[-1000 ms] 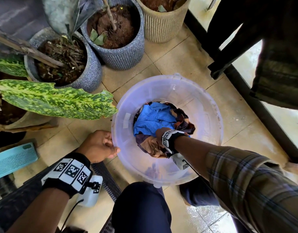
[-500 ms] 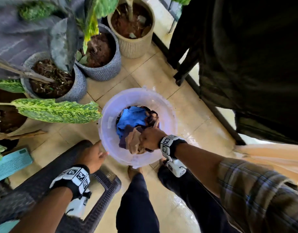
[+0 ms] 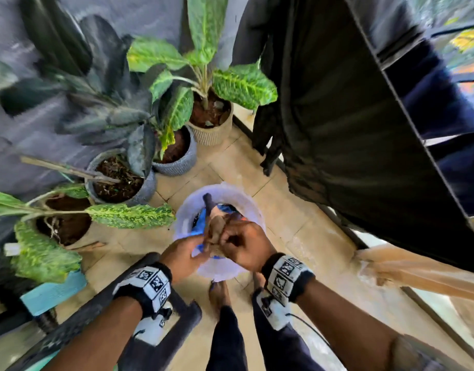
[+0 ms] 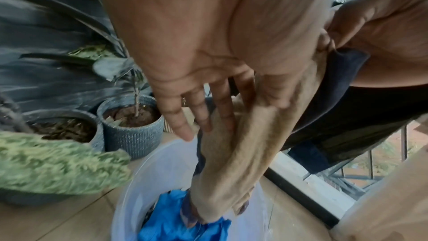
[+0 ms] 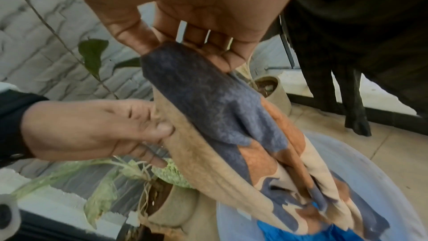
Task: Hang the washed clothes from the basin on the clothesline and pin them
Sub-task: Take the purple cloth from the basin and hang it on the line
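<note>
While the translucent basin (image 3: 253,210) sits on the tiled floor (image 3: 292,210) with a bright blue garment (image 4: 176,219) bunched in its bottom, a patchwork cloth (image 5: 222,135) of tan, dusty blue and rust pieces stretches up out of it, its lower end trailing onto the blue garment. Round the basin stand planters: two ribbed grey pots (image 3: 174,167) filled with dark soil and dry leaf litter, and a ribbed beige pot (image 3: 211,135) holding a plant with speckled green leaves (image 3: 244,84). The right hand (image 3: 244,247) holds the top of the patchwork cloth, its thumb and curled fingers (image 5: 222,56) pinching the dusty blue end from above. The left hand (image 3: 182,253) meets the same cloth a little lower on the tan side; its fingers (image 4: 220,105) lie nearly straight along the fabric with the thumb pressed against it, the little finger spread free of the cloth. Both hands are above the basin's near rim, close together. Dark garments (image 3: 337,116) hang at the right, and a pale peach cloth (image 3: 418,277) hangs below them.
</note>
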A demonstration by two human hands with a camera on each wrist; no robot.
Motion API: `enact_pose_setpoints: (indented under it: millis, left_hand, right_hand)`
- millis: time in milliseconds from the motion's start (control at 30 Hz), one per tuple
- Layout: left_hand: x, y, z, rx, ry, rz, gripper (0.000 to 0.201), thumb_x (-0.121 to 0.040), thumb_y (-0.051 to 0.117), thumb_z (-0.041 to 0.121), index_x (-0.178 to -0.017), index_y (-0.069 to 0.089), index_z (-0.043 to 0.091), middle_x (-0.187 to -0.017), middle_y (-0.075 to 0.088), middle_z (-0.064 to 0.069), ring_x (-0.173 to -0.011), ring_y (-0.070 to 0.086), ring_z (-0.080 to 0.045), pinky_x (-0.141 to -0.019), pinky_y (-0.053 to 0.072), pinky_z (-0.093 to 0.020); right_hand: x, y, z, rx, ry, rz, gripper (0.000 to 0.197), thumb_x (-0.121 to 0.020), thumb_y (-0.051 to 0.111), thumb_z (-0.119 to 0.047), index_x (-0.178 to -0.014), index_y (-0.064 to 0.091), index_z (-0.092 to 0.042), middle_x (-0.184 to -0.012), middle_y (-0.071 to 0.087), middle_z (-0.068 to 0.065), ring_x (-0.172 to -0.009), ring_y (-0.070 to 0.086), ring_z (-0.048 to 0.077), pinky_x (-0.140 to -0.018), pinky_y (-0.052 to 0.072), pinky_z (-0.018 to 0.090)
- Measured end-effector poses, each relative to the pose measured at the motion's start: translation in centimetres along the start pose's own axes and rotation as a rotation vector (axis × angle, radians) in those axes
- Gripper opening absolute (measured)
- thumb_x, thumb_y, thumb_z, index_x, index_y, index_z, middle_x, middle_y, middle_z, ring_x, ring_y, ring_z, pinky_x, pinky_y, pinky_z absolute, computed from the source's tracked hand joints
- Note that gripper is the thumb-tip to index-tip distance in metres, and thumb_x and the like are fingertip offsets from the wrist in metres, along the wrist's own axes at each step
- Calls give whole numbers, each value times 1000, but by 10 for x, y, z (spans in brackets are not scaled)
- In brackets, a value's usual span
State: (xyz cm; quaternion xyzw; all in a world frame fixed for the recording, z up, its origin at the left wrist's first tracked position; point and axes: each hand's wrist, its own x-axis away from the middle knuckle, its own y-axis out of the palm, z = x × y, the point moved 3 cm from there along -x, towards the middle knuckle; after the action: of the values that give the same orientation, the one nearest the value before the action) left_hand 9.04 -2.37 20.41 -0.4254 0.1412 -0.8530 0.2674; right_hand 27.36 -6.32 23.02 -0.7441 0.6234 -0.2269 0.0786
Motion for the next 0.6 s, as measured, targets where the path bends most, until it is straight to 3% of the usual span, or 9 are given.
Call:
enact_pose_setpoints:
  millis: [67,100,167,233,267,367,433,533,600]
  left_hand:
    - [5,-17,16,-5,57,111,23,-86,56,50,-96,68,33,-89,71,7,-87,67,-21,-69,47,-30]
    - [10,-25,23,-35,68,137,14,-89,60,40,-95,69,30,-85,67,8,-84,64,-21,-65,41,-29]
    - [21,-44,40,-145,119,178,9,-91,63,25,-97,69,22,-86,64,3,-85,62,-26,-65,38,-29]
    - [38,-63,55,-210,160,238,15,-89,65,27,-100,71,20,-93,71,-4,-89,64,-30,-68,45,-32]
    - [47,-70,60,-223,191,255,19,-87,62,34,-97,71,20,-92,72,-4,-86,64,-30,-68,45,-33]
    - [68,-83,74,-226,291,274,35,-82,48,55,-84,62,22,-78,67,3,-73,61,-23,-60,45,-33]
    - [83,-88,86,-227,332,278,30,-84,53,51,-80,53,22,-75,64,5,-70,59,-19,-61,48,-34]
    - [102,-94,102,-234,367,252,30,-83,67,40,-74,46,21,-64,53,6,-63,52,-15,-60,46,-35]
    - [114,-99,109,-254,386,246,32,-81,67,41,-74,44,20,-62,51,5,-63,52,-15,-60,46,-35]
  right_hand:
    - [7,-11,-16,-26,-38,93,10,-72,58,-20,-67,65,-15,-66,55,-23,-71,51,-11,-69,40,12]
    - [11,-15,-20,-18,-37,133,12,-71,55,-24,-68,65,-17,-68,57,-18,-72,54,-7,-70,45,18]
    - [15,-25,-25,1,10,210,9,-71,55,-23,-72,64,-21,-73,63,-13,-75,59,6,-72,50,30]
    - [22,-34,-31,15,54,266,10,-73,57,-20,-78,63,-26,-77,63,-23,-79,59,6,-75,50,32]
    - [26,-37,-37,45,65,262,9,-74,56,-22,-79,63,-26,-76,61,-26,-79,58,6,-74,50,32]
    - [34,-47,-56,221,24,221,22,-75,42,-34,-74,60,-22,-75,56,-14,-76,56,17,-67,43,31]
    - [39,-54,-68,339,45,187,28,-78,36,-35,-77,61,-22,-81,58,-7,-80,56,22,-66,37,30]
    - [36,-57,-85,455,192,98,45,-82,28,-39,-88,65,-13,-98,61,5,-90,58,27,-73,43,34]
    - [35,-58,-96,451,213,71,52,-82,25,-40,-90,65,-8,-104,59,9,-94,59,31,-75,42,32]
